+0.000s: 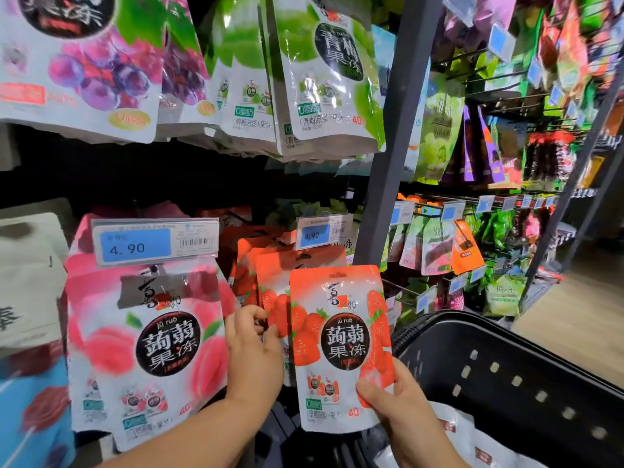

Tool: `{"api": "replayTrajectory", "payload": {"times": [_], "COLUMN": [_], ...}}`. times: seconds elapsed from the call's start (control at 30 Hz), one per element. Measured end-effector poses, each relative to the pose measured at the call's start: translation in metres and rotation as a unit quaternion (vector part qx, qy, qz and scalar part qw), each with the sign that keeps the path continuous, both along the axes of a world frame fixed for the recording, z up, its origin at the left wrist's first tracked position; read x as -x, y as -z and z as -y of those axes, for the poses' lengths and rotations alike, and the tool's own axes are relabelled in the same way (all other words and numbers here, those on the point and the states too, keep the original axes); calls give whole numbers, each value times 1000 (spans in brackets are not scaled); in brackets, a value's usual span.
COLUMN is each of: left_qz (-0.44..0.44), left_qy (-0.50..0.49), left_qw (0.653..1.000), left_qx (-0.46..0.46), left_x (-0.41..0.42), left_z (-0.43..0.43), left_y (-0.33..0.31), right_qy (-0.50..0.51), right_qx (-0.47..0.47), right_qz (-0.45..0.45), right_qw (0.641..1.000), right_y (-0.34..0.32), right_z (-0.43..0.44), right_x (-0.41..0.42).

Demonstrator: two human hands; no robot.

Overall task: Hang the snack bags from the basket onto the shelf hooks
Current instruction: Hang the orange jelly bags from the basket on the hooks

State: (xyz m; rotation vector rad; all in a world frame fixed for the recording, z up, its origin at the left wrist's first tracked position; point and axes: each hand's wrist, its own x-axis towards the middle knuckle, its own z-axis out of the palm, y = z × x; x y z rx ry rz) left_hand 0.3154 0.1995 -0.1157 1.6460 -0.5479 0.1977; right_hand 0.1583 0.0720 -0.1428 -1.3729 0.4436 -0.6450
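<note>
Held item: strawberry snack bag (341,346), orange-red and white. It is upright with its long axis close to vertical. The hang-hole end points up and the sealed bottom edge points down. The printed face is turned toward the camera.

Location: in the air in front of the lower shelf row, just right of the hung strawberry bags (270,285) and overlapping their right edge. The black basket (506,383) is to the bag's right and nearer. The bag is clear of the basket rim.

Right hand (395,400): comes up from the near right and grips the bag's lower right corner. The thumb lies across the front and the fingers are hidden behind. The rest of the bag stands above and to the left of this hand.

Left hand (253,352): the forearm comes in from the near left and the wrist is raised. The fingers are curled and the thumb points right. It pinches the left edge of the hung strawberry bags. It sits just beside the held bag's left edge, and I cannot tell whether they touch.

Surroundings: a pink peach bag (148,349) hangs to the left under a blue price tag (135,246) reading 4.90. Green plum bags (327,79) and grape bags (81,62) hang on the row above. A grey shelf post (395,130) stands to the right. White bags (466,434) lie in the basket.
</note>
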Motion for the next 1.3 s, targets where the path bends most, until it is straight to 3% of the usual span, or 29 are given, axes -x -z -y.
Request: {"api": "replayTrajectory", "payload": {"times": [0.33, 0.7, 0.9, 1.1, 1.2, 1.3], "left_qz": [-25, -10, 2, 41, 56, 60], "left_qy": [45, 25, -17, -18, 2, 32], "left_qw": [996, 1000, 1000, 998, 997, 996], "left_qx": [74, -9, -15, -34, -61, -58], "left_x": [6, 6, 10, 9, 4, 3], "left_z": [-6, 1, 9, 13, 11, 9], "left_y": [-6, 3, 7, 10, 13, 12], "right_qy": [-29, -29, -14, 67, 158, 179], "right_qx": [-4, -69, -47, 101, 265, 403], "right_qz": [16, 43, 34, -43, -43, -22], "right_qw": [999, 996, 998, 992, 950, 898], "right_y": [-14, -11, -7, -7, -5, 5], "right_z": [10, -6, -5, -18, -27, -29], "right_x": [-35, -54, -63, -64, -59, -55]}}
